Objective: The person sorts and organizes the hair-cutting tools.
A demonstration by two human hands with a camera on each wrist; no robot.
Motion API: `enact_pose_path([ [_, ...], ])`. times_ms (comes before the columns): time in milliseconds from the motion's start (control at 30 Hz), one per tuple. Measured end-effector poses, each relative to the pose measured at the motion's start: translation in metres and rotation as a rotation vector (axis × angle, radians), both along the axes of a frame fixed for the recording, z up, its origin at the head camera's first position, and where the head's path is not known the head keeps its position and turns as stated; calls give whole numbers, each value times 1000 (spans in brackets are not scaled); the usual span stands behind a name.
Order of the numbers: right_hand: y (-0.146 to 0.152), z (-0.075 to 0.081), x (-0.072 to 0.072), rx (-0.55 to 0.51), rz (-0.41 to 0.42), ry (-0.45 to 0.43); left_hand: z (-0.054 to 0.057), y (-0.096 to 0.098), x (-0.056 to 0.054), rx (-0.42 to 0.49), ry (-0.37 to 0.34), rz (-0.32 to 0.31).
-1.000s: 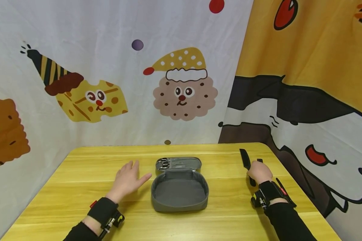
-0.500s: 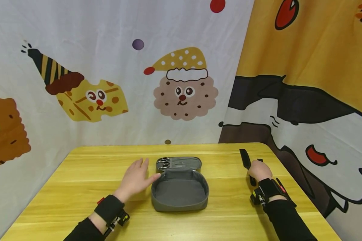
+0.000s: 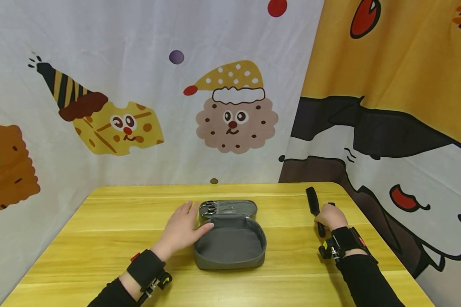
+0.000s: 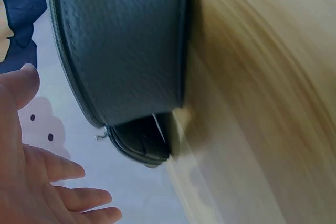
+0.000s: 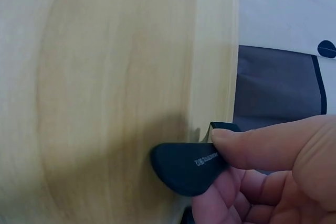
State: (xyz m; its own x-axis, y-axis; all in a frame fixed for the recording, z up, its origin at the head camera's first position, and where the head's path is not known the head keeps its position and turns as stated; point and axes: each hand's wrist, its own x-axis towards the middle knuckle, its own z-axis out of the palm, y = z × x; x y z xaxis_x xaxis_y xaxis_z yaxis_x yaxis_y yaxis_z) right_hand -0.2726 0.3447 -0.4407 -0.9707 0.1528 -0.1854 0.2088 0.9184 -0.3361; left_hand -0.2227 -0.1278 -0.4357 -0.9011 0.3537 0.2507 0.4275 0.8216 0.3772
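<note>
A grey zip case (image 3: 230,262) stands unzipped on the table, its lid (image 3: 240,208) folded back with metal scissors (image 3: 209,209) and other slim tools held inside. My left hand (image 3: 182,228) is at the case's left side, fingers spread and thumb over the rim; in the left wrist view the case wall (image 4: 123,51) stands beside the thumb. At the right, my right hand (image 3: 332,216) pinches a black handled comb (image 3: 312,199), its broad head pointing away. The handle's rounded end (image 5: 181,166) carries pale lettering; its teeth are too small to make out.
Another small black item (image 3: 331,204) shows just beyond the right hand, mostly hidden by it. The yellow wooden table (image 3: 80,238) has its right edge close by the right arm. A printed cartoon curtain (image 3: 138,38) hangs behind the table.
My left hand has moved right, from beside the case to its rim, with the thumb over the opening. The comb in my right hand has shifted slightly.
</note>
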Motion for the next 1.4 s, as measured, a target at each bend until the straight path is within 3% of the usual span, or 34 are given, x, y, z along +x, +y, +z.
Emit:
enact_pose_path([
  [267, 2, -3, 1, -163, -27, 19, 9, 23, 7, 69, 1, -39],
  [467, -7, 4, 2, -278, 17, 60, 15, 37, 12, 75, 10, -73],
  [933, -59, 20, 10, -584, 66, 175, 25, 59, 18, 145, -6, -119],
  [1400, -112, 33, 18, -902, 189, 261, 22, 78, 27, 276, 61, -113],
])
